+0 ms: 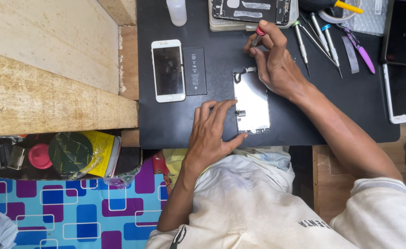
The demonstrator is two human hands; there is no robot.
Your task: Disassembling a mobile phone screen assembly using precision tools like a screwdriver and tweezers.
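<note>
The detached phone screen panel [252, 102] lies face down on the black mat [166, 124] at the near edge of the table, steadied along its left edge by the left hand [211, 133] with fingers spread flat; that pressure is best kept even so the panel cannot shift. The right hand [274, 62] pinches a red-capped screwdriver [258, 36] just above the panel's top end, and should be held upright, tip fully seated. Of containers, only a white plastic bottle [177, 11] stands at the mat's far edge, contents not discernible.

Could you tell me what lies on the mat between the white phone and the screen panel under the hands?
In the head view, a black battery lies flat between the white phone and the screen panel, close beside the phone.
</note>
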